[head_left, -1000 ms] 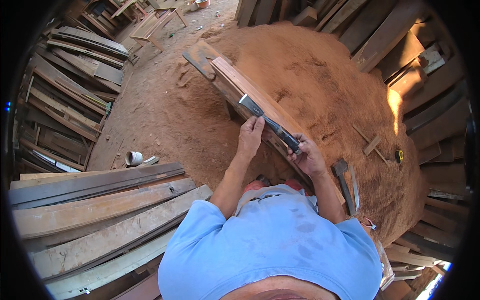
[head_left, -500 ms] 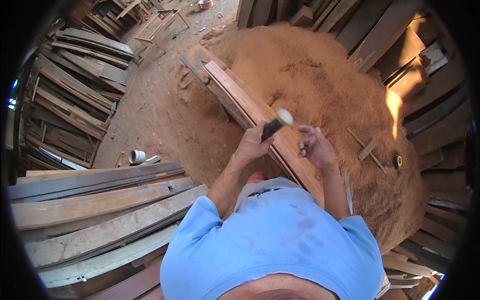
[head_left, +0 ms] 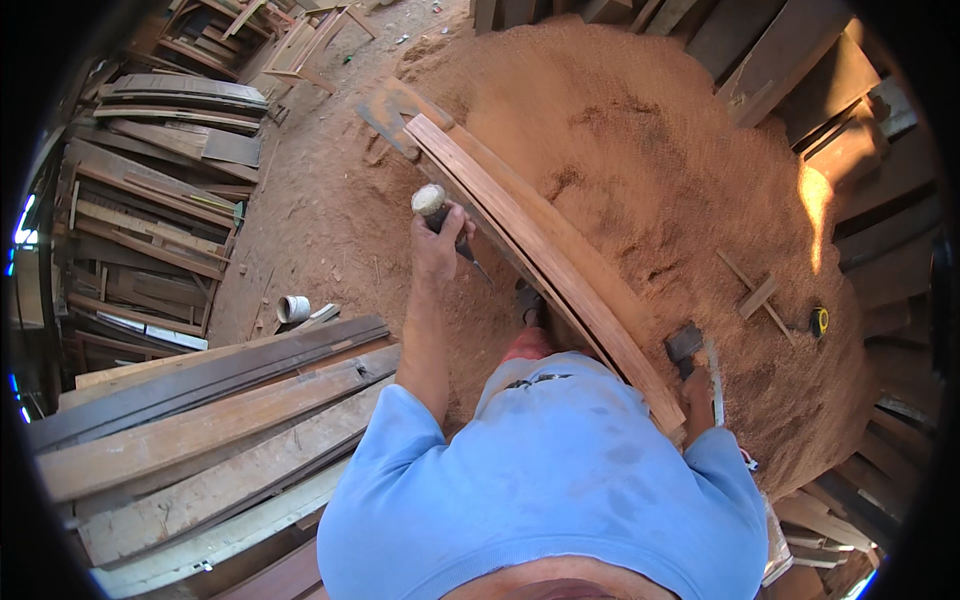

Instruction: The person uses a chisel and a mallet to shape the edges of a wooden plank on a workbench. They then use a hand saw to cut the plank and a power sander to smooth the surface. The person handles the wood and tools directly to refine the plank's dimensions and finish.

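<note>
A chisel (head_left: 431,207) with a dark handle and a pale butt end is gripped in my left hand (head_left: 437,243). Its thin blade points down toward the ground, left of the workpiece. Reddish wooden planks (head_left: 540,245) lie diagonally along a bench (head_left: 392,112), their near end beside my waist. On the right of the planks, low over the sawdust, my right hand (head_left: 697,388) is closed on a dark block-headed tool (head_left: 685,344). Most of that tool's handle is hidden.
A wooden marking gauge (head_left: 758,297) and a yellow-black tape measure (head_left: 819,321) lie on the large sawdust heap (head_left: 620,130). Stacked boards (head_left: 230,420) crowd my left, near a white cup (head_left: 292,309). More boards (head_left: 790,60) lean at the right.
My left hand has moved left and away from above the planks with the chisel. My right hand, empty before, has dropped down to the right and now holds the block-headed tool.
</note>
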A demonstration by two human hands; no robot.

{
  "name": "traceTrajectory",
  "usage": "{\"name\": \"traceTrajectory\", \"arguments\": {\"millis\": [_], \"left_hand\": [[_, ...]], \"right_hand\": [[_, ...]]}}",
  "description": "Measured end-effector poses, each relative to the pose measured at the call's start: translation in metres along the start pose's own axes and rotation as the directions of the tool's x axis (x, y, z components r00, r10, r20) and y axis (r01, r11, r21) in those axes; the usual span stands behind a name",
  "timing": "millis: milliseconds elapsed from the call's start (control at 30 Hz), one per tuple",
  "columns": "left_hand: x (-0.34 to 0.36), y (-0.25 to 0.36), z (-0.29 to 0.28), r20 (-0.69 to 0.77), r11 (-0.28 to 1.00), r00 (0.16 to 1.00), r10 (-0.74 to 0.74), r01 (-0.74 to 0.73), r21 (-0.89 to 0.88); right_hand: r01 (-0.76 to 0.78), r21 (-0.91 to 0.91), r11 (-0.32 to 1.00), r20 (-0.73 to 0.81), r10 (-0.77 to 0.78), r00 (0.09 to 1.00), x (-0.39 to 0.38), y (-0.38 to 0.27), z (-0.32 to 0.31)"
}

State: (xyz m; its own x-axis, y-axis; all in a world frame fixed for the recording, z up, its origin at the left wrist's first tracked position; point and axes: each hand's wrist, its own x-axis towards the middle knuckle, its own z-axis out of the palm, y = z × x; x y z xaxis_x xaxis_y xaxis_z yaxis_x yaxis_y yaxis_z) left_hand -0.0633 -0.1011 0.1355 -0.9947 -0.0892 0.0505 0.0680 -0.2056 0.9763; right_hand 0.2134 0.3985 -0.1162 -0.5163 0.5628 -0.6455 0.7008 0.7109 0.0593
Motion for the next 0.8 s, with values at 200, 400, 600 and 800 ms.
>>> {"name": "traceTrajectory", "arguments": {"millis": [200, 400, 600, 800], "left_hand": [[0.070, -0.022, -0.013, 0.020, 0.995, 0.997, 0.079, -0.077, -0.069], [0.120, -0.054, -0.024, 0.001, 0.999, 0.999, 0.036, -0.036, -0.008], [0.134, -0.075, -0.031, 0.031, 0.998, 1.000, -0.004, 0.001, 0.070], [0.107, -0.095, -0.018, 0.059, 0.954, 0.997, -0.053, 0.033, 0.298]], "right_hand": [[0.151, 0.193, 0.970, 0.102, -0.172, 0.980, 0.005, -0.031, -0.033], [0.217, 0.669, 0.711, 0.008, -0.299, 0.954, -0.044, -0.128, -0.087], [0.474, 0.782, 0.405, -0.256, -0.485, 0.836, -0.083, -0.269, -0.161], [0.688, 0.673, 0.270, -0.514, -0.497, 0.699, -0.150, -0.353, -0.263]]}}
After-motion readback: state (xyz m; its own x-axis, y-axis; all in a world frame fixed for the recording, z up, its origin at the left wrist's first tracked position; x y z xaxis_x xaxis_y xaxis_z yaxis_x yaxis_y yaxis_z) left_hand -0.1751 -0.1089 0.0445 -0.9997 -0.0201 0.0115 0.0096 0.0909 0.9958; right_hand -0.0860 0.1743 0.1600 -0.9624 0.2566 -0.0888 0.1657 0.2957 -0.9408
